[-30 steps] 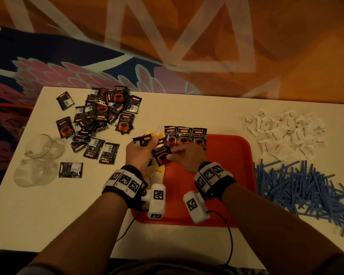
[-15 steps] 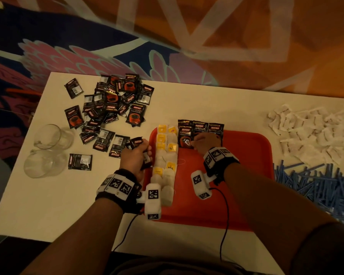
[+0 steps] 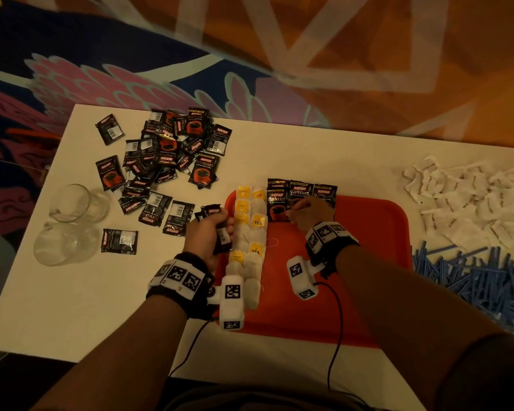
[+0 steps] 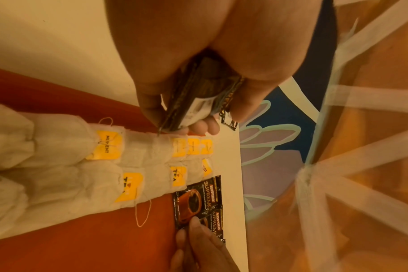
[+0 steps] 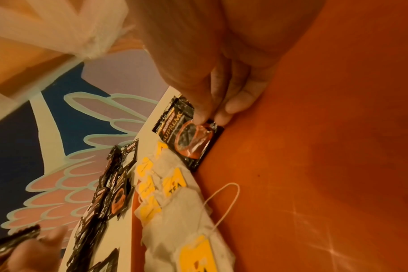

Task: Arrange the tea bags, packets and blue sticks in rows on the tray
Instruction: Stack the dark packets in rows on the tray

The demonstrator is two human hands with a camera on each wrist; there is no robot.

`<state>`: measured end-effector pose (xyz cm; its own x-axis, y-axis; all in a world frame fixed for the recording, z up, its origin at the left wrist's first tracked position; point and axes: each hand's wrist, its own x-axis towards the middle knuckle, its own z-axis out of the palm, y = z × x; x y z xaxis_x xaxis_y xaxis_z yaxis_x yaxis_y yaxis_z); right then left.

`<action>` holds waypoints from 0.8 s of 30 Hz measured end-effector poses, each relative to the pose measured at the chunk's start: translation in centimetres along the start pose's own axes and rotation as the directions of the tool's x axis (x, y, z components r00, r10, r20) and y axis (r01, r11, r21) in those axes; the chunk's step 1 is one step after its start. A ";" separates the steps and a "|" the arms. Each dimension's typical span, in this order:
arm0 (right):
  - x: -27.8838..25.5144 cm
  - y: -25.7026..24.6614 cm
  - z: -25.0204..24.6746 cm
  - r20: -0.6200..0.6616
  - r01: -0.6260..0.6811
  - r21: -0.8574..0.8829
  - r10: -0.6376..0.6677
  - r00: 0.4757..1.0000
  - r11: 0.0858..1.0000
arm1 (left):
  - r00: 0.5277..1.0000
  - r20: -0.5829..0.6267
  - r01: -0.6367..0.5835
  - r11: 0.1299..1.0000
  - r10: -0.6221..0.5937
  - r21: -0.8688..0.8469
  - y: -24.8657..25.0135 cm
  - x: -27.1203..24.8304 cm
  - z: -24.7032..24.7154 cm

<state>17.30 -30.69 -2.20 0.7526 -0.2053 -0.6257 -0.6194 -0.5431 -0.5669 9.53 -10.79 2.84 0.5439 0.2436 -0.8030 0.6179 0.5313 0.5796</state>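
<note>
A red tray (image 3: 368,262) lies on the white table. Two columns of tea bags (image 3: 249,241) with yellow tags fill its left side. A row of black coffee packets (image 3: 312,191) lines its far edge. My left hand (image 3: 211,232) hovers at the tray's left rim and grips a small stack of coffee packets (image 4: 198,103). My right hand (image 3: 306,210) reaches to the far edge, where its fingertips (image 5: 203,116) pinch the lower edge of a coffee packet (image 5: 189,139) lying flat beside the tea bags (image 5: 182,202).
A loose pile of black coffee packets (image 3: 166,155) covers the table's far left, with two glass cups (image 3: 71,223) nearer the left edge. White packets (image 3: 469,197) are heaped at the far right. A heap of blue sticks (image 3: 472,280) lies below them.
My right hand left the left hand and carried a packet to the tray's far edge, setting it beside the tea bags. My left hand drew back to the tray's left rim.
</note>
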 end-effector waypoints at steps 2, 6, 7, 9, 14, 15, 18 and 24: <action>-0.1 0.0 0.0 -0.004 -0.004 -0.003 0.004 1.000 1.000 | 0.999 0.024 0.024 1.000 -0.024 -0.008 -0.1 -0.2 0.2; -0.4 0.1 -0.1 0.005 0.009 -0.013 -0.009 1.000 1.000 | 1.000 0.020 0.010 1.000 -0.011 0.012 -0.2 -0.5 0.8; -0.5 0.2 -0.3 -0.001 0.004 -0.019 -0.004 1.000 1.000 | 1.000 0.016 -0.003 0.999 0.003 0.039 -0.2 -0.6 1.0; -0.8 0.3 -0.9 -0.017 -0.004 0.008 0.004 1.000 1.000 | 0.999 0.022 -0.032 0.995 0.030 0.092 -0.3 -0.9 1.2; -2.9 -0.4 -2.2 0.043 0.136 -0.033 -0.134 0.990 0.990 | 0.995 0.007 -0.100 0.976 0.101 0.195 -0.1 -1.7 2.0; -3.6 -0.5 -2.2 0.104 0.184 0.021 -0.185 0.977 0.983 | 0.993 0.007 -0.113 0.973 0.114 0.199 -0.1 -1.8 2.3; -6.2 -1.2 -2.3 0.300 0.239 0.203 -0.292 0.908 0.950 | 0.989 0.015 -0.147 0.967 0.147 0.210 0.2 -2.6 3.4; -8.5 -1.5 -2.8 0.205 0.342 0.230 -0.389 0.898 0.911 | 0.966 0.038 -0.253 0.913 0.254 0.320 0.1 -3.9 5.4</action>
<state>12.43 -30.47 5.48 0.8711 0.1932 -0.4514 -0.3587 -0.3775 -0.8537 10.56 -16.11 6.75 0.7041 0.3398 -0.6234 0.6083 0.1643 0.7765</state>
